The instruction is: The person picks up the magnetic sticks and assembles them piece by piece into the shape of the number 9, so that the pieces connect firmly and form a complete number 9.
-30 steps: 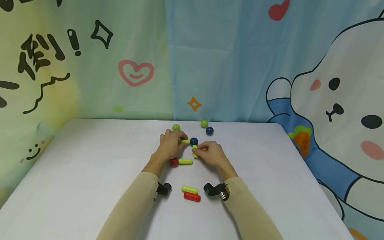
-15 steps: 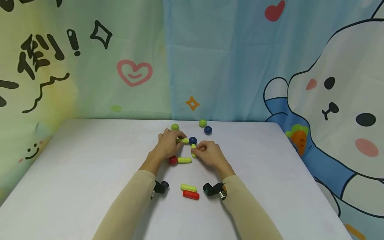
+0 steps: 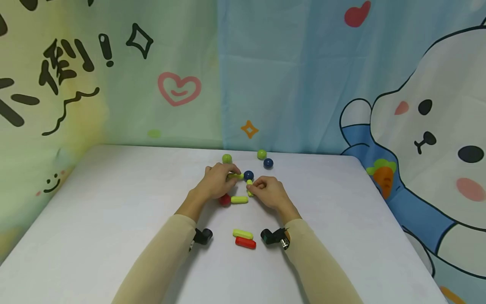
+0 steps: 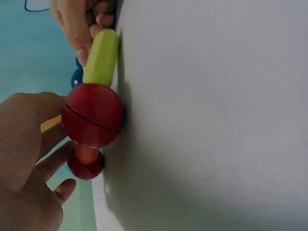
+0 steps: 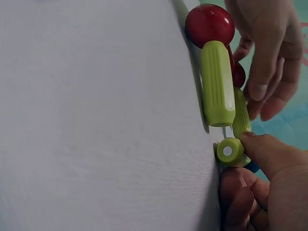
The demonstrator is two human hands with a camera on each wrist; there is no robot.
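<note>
My left hand point(image 3: 216, 181) holds a yellow-green toy rod point(image 3: 238, 176) between thumb and fingers; its far end meets a blue ball point(image 3: 248, 175). My right hand point(image 3: 270, 192) pinches a second yellow-green rod point(image 5: 230, 152), which runs from the blue ball toward me and shows a pale round end in the right wrist view. Nearer to me, a red ball point(image 3: 225, 200) joins another yellow-green rod point(image 3: 239, 199). Behind it, a short red rod point(image 4: 87, 153) links to a second red ball point(image 4: 86, 167), hidden by my left hand in the head view.
Two green balls point(image 3: 227, 158) and a loose blue ball point(image 3: 268, 164) lie near the table's far edge. A yellow-green rod point(image 3: 243, 234) and a red rod point(image 3: 245, 242) lie side by side between my forearms on the white table point(image 3: 114, 236). A printed curtain point(image 3: 265, 84) hangs behind.
The head view has shifted slightly. Both hands keep their places at the two rods by the blue ball, and the pieces look the same.
</note>
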